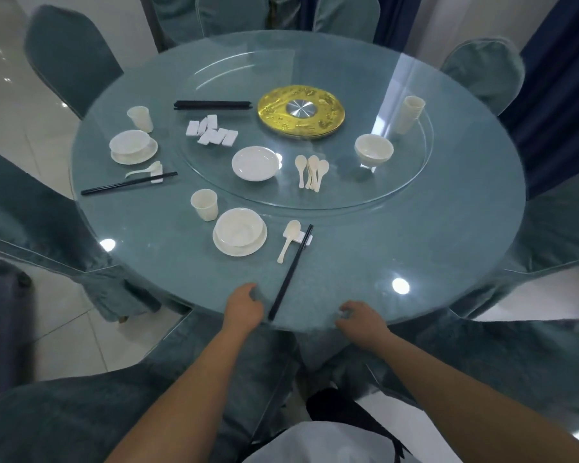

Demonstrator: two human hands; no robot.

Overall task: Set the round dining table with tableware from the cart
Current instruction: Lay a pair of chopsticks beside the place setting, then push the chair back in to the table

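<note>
Here two place settings [239, 232] lie; both hands [244, 304] rest curled, holding nothing.

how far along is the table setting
Two places look done: each has a white bowl on a saucer, a paper cup, a spoon and black chopsticks on a rest. Nothing is in hand; the left hand and right hand rest at the table edge. Spare plates, spoons and cups wait on the glass turntable.

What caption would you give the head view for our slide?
Two place settings laid on a round table; spare tableware waits on the turntable while both hands rest at the near edge.
</note>
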